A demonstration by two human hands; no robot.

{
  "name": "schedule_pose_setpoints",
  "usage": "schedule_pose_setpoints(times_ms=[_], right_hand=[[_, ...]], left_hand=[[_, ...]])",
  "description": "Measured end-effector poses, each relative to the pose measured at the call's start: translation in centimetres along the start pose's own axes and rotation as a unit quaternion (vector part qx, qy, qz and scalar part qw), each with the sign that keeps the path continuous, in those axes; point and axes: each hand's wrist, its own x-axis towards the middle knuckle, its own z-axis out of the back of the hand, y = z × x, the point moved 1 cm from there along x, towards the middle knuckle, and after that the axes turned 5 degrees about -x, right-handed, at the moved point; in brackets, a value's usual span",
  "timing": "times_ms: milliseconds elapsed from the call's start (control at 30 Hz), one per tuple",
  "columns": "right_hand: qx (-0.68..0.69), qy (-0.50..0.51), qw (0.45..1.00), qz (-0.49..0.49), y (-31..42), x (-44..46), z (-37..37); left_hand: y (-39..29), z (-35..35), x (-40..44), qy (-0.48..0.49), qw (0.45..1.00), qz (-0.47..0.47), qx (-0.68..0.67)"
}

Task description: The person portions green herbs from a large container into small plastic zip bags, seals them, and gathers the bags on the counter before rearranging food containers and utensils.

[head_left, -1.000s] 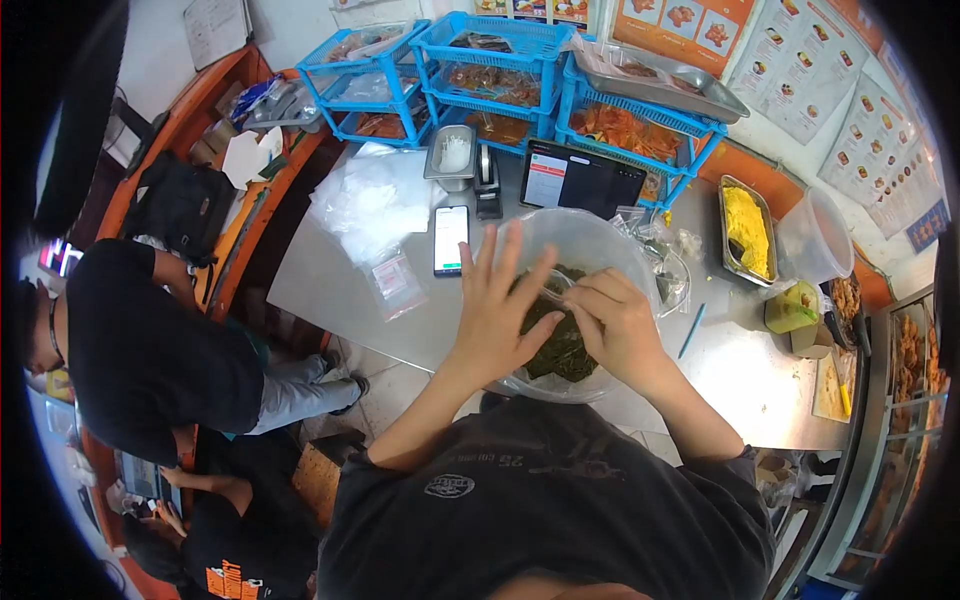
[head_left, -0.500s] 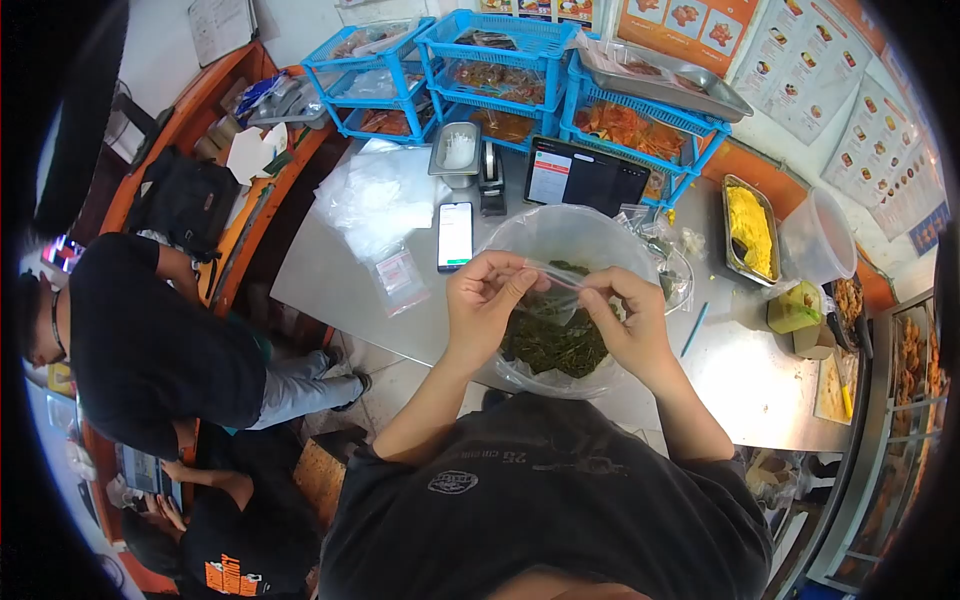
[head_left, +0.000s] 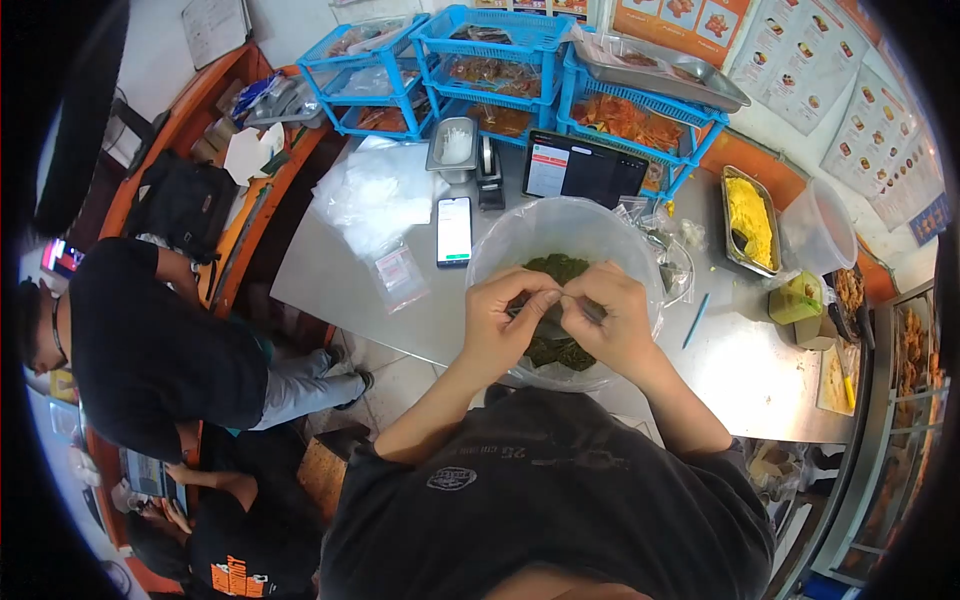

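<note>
Both of my hands are close together over a large translucent plastic tub. Dark green shredded leaves lie in it. My left hand pinches the edge of a small clear plastic bag between thumb and fingers. Pressed against the same edge, the fingers of my right hand are closed too, nearly touching the left fingertips. The bag hangs below the fingers, and its lower part is hard to make out against the leaves.
A phone, clear bags, a tape dispenser and a tablet lie beyond the tub. Blue racks stand behind. A yellow food tray and blue pen are right. Two people are left.
My hands have come closer together and lower over the tub, and the bag's edge that was stretched between them is now gathered at the fingertips.
</note>
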Motion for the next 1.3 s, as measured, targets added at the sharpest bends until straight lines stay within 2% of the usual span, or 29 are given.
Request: schedule_pose_setpoints(times_ms=[33, 100, 167, 267, 333, 367, 433, 467, 500, 567, 633, 733, 767, 867, 967, 1067, 1100, 1133, 1200, 1267, 1300], right_hand=[[0.005, 0.005, 1.0, -0.006, -0.1, -0.2, 0.3], [0.015, 0.014, 1.0, -0.011, -0.8, -0.4, 1.5], [-0.012, -0.022, 0.998, -0.063, -2.6, -1.2, 3.1], [0.094, -0.065, 0.992, -0.055, -1.5, -0.5, 3.0], [0.077, -0.018, 0.993, -0.089, -0.2, -0.5, 2.0], [0.065, 0.003, 0.992, -0.104, 0.2, -0.5, 1.6], [0.01, -0.024, 0.995, -0.099, -1.2, -0.6, 2.5], [-0.015, -0.052, 0.993, -0.103, -1.7, -0.2, 3.4], [-0.016, -0.084, 0.99, -0.112, -3.5, -0.3, 4.4], [-0.088, -0.122, 0.98, -0.132, -3.5, 0.8, 6.0], [-0.124, -0.142, 0.972, -0.141, -3.0, 1.4, 6.6], [-0.126, -0.134, 0.974, -0.135, -2.7, 1.7, 6.5], [-0.127, -0.126, 0.975, -0.131, -2.9, 1.6, 6.2], [-0.108, -0.106, 0.98, -0.127, -3.0, 1.4, 5.4], [-0.097, -0.103, 0.98, -0.141, -2.8, 1.4, 5.4], [-0.07, -0.116, 0.982, -0.133, -2.6, 1.3, 5.5], [-0.061, -0.115, 0.984, -0.123, -3.2, 1.1, 5.3], [-0.054, -0.115, 0.985, -0.115, -3.4, 1.0, 5.5], [-0.03, -0.096, 0.99, -0.104, -2.3, 1.5, 4.3], [0.018, -0.051, 0.994, -0.092, -1.2, 2.0, 2.6], [0.064, -0.043, 0.993, -0.095, -0.1, 2.4, 1.5]], left_hand=[[0.0, 0.0, -0.3, -0.015, 0.999, -0.029, 0.008], [-0.3, 0.8, -0.3, -0.105, 0.993, 0.019, -0.053], [-0.6, 3.2, 0.4, -0.171, 0.977, 0.037, -0.119], [-0.8, 2.1, 0.5, -0.128, 0.974, 0.069, -0.174], [-0.6, 0.1, 0.1, -0.041, 0.973, 0.101, -0.203], [0.0, 0.3, 0.3, -0.081, 0.981, 0.074, -0.158], [2.4, 2.1, 1.4, -0.146, 0.986, 0.023, -0.073], [4.1, 4.5, 1.8, -0.203, 0.978, 0.005, 0.054], [6.5, 7.4, 2.0, -0.254, 0.95, -0.01, 0.179], [13.8, 13.0, 0.7, -0.329, 0.894, 0.065, 0.297], [19.0, 16.8, -1.2, -0.362, 0.821, 0.116, 0.426], [22.7, 19.1, -4.3, -0.227, 0.761, 0.172, 0.583], [25.0, 19.5, -5.4, -0.25, 0.783, 0.128, 0.555], [24.8, 19.6, -5.2, -0.216, 0.772, 0.109, 0.588], [25.4, 20.3, -4.9, -0.257, 0.803, 0.093, 0.53], [21.1, 18.8, -2.1, -0.362, 0.828, -0.002, 0.428], [19.4, 17.9, -0.8, -0.366, 0.882, 0.004, 0.298], [17.5, 16.8, 0.4, -0.36, 0.919, 0.014, 0.162], [12.7, 13.7, 2.3, -0.297, 0.952, 0.044, -0.064], [7.5, 10.3, 3.1, -0.198, 0.949, 0.078, -0.231], [5.6, 8.9, 3.0, -0.15, 0.947, 0.107, -0.265]])
